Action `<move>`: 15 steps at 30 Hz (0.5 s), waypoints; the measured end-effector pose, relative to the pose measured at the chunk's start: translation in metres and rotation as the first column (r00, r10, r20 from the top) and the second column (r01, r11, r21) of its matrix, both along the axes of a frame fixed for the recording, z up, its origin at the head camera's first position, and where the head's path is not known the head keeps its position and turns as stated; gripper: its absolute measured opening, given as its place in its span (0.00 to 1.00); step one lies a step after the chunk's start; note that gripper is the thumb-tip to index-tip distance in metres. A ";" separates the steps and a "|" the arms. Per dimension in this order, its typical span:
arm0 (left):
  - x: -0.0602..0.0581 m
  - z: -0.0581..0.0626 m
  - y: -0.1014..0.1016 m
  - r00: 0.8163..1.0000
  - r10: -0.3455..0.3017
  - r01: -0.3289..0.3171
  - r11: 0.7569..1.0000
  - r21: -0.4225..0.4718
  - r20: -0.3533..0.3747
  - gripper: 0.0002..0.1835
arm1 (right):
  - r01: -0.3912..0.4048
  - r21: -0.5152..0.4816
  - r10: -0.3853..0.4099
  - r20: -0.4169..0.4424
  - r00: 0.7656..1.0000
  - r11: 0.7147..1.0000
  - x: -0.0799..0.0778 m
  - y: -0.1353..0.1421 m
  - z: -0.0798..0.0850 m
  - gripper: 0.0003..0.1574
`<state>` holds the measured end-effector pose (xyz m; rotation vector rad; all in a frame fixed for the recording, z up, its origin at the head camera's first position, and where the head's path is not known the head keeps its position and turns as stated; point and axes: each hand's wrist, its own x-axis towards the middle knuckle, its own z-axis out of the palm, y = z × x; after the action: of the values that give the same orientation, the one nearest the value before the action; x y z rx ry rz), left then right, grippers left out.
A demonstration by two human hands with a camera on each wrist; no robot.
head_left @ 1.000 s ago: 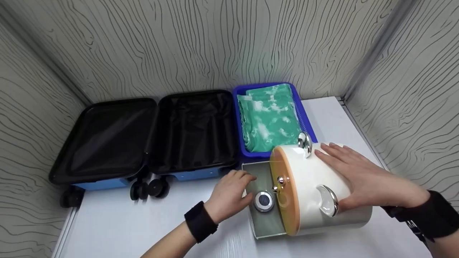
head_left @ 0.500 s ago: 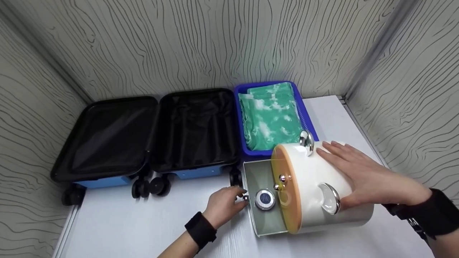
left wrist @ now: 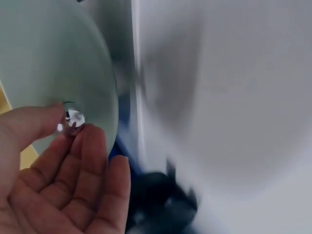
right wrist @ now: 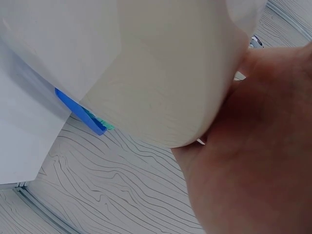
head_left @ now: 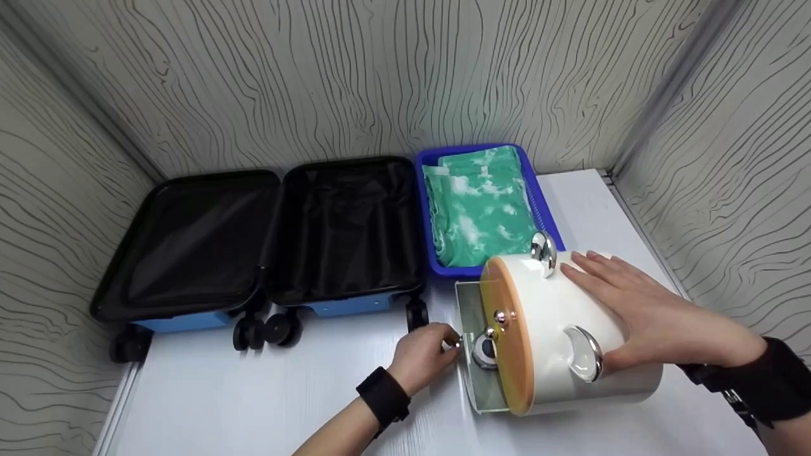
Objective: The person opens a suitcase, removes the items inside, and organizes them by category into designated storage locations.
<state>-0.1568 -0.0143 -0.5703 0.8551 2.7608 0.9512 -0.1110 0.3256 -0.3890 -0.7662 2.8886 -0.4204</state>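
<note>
A white cosmetic storage box (head_left: 551, 316) with an orange front rim and chrome ear-shaped handles stands at the right in the head view. Its see-through greenish drawer (head_left: 485, 396) is partly out toward the left. Inside lies a small round silver-rimmed container (head_left: 481, 356), partly hidden by the box front. My left hand (head_left: 423, 356) pinches the drawer's shiny knob (left wrist: 74, 118) between thumb and fingertips. My right hand (head_left: 659, 316) rests spread over the top of the box, its thumb beside the nearer chrome ear (head_left: 592, 354).
An open suitcase (head_left: 345, 228) with black lining and blue shell lies at the left, its wheels facing me. Behind the box, a blue basket (head_left: 538, 202) holds folded green-and-white cloth (head_left: 478, 209). Wood-grain panels (head_left: 355, 76) enclose the white table (head_left: 266, 392).
My left hand has gone from over the drawer to its knob and moved right with it. The drawer has slid partway into the box. My right hand stays on the box.
</note>
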 end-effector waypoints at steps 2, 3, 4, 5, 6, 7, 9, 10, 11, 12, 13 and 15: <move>-0.001 0.000 0.007 1.000 -0.004 0.004 1.000 0.003 0.010 0.04 | 0.000 0.000 0.000 0.000 1.000 1.000 0.000 0.000 0.000 0.86; -0.001 -0.001 0.011 1.000 -0.007 0.007 1.000 0.004 0.016 0.04 | 0.000 0.001 0.000 0.000 1.000 1.000 0.000 0.000 0.000 0.85; -0.001 -0.001 0.014 1.000 -0.009 0.009 1.000 0.008 0.022 0.04 | 0.002 0.001 -0.002 0.002 1.000 1.000 0.000 0.000 0.000 0.85; -0.001 -0.001 0.018 1.000 -0.011 0.011 1.000 0.011 0.028 0.04 | 0.003 0.002 -0.003 0.004 1.000 1.000 -0.001 0.000 0.000 0.85; -0.001 -0.002 0.021 0.999 -0.014 0.013 1.000 0.015 0.033 0.04 | 0.004 0.004 -0.004 0.005 1.000 1.000 -0.001 0.000 -0.001 0.85; -0.001 -0.002 0.024 0.999 -0.016 0.015 1.000 0.017 0.037 0.04 | 0.005 0.004 -0.006 0.006 1.000 1.000 -0.001 0.000 -0.001 0.85; 0.000 -0.003 0.029 0.999 -0.018 0.017 1.000 0.020 0.041 0.04 | 0.004 0.006 -0.004 0.002 1.000 1.000 -0.001 0.000 -0.001 0.86; 0.000 -0.003 0.031 0.999 -0.018 0.017 1.000 0.020 0.040 0.04 | 0.004 0.008 -0.004 -0.002 1.000 1.000 -0.001 0.000 -0.001 0.86; 0.000 -0.003 0.034 0.999 -0.018 0.017 1.000 0.018 0.037 0.05 | 0.002 0.008 -0.002 -0.007 1.000 1.000 0.000 0.000 -0.002 0.86; 0.000 -0.004 0.036 0.999 -0.017 0.016 1.000 0.018 0.034 0.05 | 0.001 0.007 -0.001 -0.013 1.000 1.000 0.000 0.000 -0.002 0.86; 0.001 -0.004 0.038 0.999 -0.015 0.015 1.000 0.015 0.028 0.04 | 0.000 0.008 0.000 -0.017 1.000 1.000 0.000 0.000 -0.002 0.86; 0.001 -0.005 0.042 1.000 -0.014 0.014 1.000 0.012 0.022 0.04 | -0.002 0.009 0.002 -0.022 1.000 1.000 0.000 0.001 -0.002 0.86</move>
<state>-0.1559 0.0273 -0.5749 0.8596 2.7300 0.9700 -0.1110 0.3261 -0.3915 -0.7768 2.9083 -0.4009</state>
